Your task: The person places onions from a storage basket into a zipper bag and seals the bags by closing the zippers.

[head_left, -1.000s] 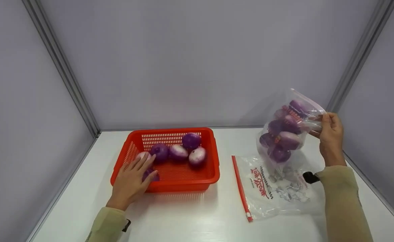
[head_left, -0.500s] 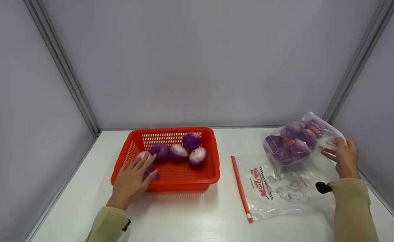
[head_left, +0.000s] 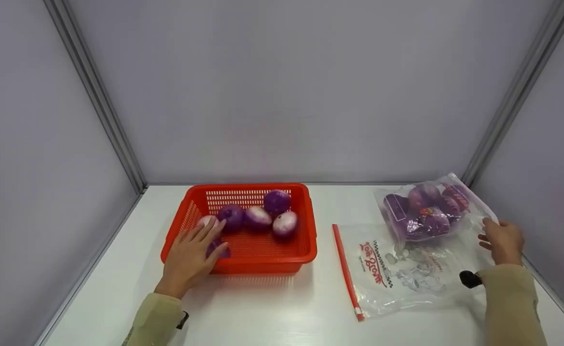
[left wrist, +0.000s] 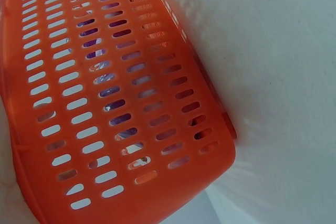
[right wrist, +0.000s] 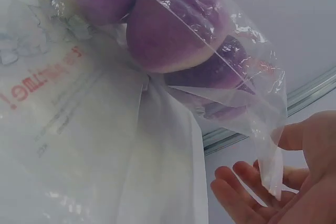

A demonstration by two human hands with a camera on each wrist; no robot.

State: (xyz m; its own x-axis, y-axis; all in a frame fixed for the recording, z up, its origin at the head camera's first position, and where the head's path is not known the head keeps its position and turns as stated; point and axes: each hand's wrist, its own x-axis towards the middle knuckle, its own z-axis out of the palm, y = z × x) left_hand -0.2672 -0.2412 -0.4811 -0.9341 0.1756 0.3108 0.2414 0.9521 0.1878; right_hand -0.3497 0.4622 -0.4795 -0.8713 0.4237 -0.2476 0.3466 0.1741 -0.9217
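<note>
My left hand (head_left: pixel 188 262) reaches over the near left rim of a red plastic basket (head_left: pixel 262 266). Its fingers lie fairly straight over a pale red onion (head_left: pixel 208 221), with a darker onion (head_left: pixel 221 250) partly hidden beside the thumb; contact is hard to tell. In the left wrist view the slotted basket wall (left wrist: pixel 110 103) covers most of the picture. At the right, a clear zip bag (head_left: pixel 426 211) filled with several red onions lies on its side. My right hand (head_left: pixel 503 240) holds its mouth corner loosely between thumb and fingers, as the right wrist view shows.
Several more red onions (head_left: pixel 257 218) sit in the basket. A flat clear bag (head_left: pixel 407 283) with a red slider strip (head_left: pixel 346 271) lies on the white table (head_left: pixel 257 312), partly under the filled bag. Grey panels (head_left: pixel 282 96) enclose the back and sides.
My right hand has moved down and to the right, lowering the filled bag from upright to lying on the table. The left hand and the basket have stayed put.
</note>
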